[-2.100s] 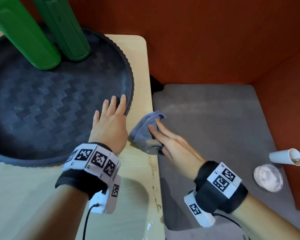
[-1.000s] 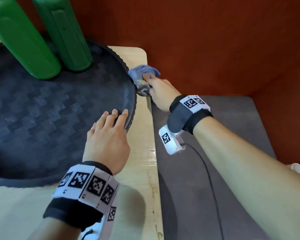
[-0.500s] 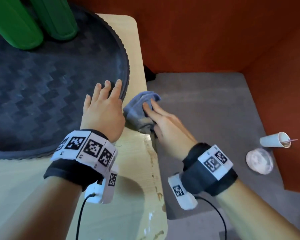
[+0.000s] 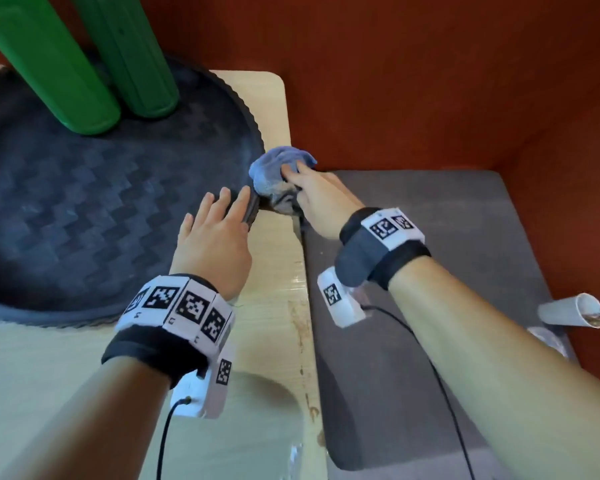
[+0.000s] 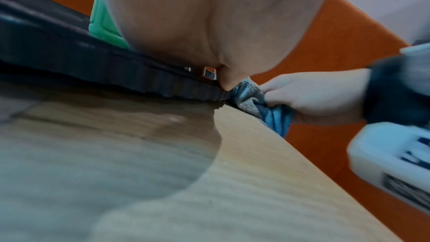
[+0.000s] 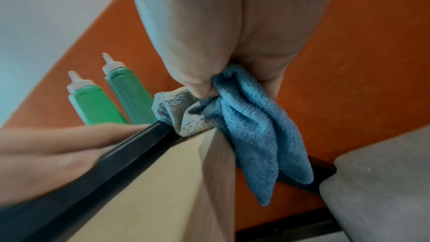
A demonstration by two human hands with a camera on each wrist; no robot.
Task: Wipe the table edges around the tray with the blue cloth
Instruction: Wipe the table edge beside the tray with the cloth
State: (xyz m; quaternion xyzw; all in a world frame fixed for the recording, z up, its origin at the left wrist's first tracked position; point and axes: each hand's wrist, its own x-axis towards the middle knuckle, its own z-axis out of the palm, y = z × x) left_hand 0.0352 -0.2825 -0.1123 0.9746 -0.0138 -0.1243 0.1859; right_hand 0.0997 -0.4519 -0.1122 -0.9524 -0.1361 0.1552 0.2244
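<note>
A round dark tray (image 4: 253,133) sits on the light wooden table (image 4: 274,271), close to its right edge. My left hand (image 4: 219,230) lies flat, its straight fingers (image 6: 58,144) over the tray rim (image 5: 116,73). My right hand (image 4: 312,192) grips the bunched blue cloth (image 4: 274,168) and presses it on the narrow strip of table between the tray rim and the edge, just past my left fingertips. In the right wrist view the thumb and fingers pinch the cloth (image 6: 251,126), and part of it hangs down over the table's side. The cloth (image 5: 256,102) looks greyish and soiled where it meets the tray.
Two green squeeze bottles (image 4: 59,71) (image 4: 136,57) stand on the far part of the tray. A lower grey surface (image 4: 430,271) lies right of the table, with a tipped paper cup (image 4: 572,310) at its right side. An orange wall (image 4: 430,81) closes off the back and right.
My right hand has slid the cloth away from me along the table's right edge, from beside my left knuckles to beyond the fingertips. The left hand has stayed on the tray rim.
</note>
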